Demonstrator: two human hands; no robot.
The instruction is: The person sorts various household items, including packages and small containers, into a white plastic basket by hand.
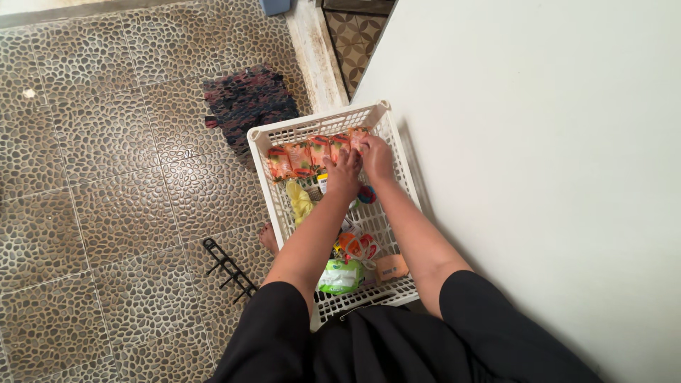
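- I see both hands meeting at the far end of a white slotted plastic basket (397, 152) that sits on the pebble-tiled floor (106, 177) beside a pale wall (539, 142)
- The strip of orange sachets (305, 156) lies along the basket's far wall, long axis running left to right, stretching left from the hands
- My right hand (376, 157) pinches the strip's right end; my left hand (345, 170), just beside it, has its grip curled on the strip too
- The sachets look glossy, orange with green and red print, joined in a row
- Nearer in the basket lie a yellow packet (299, 201) and a green pouch (340, 276)

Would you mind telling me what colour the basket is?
White, a slotted plastic basket; clearest in the head view.
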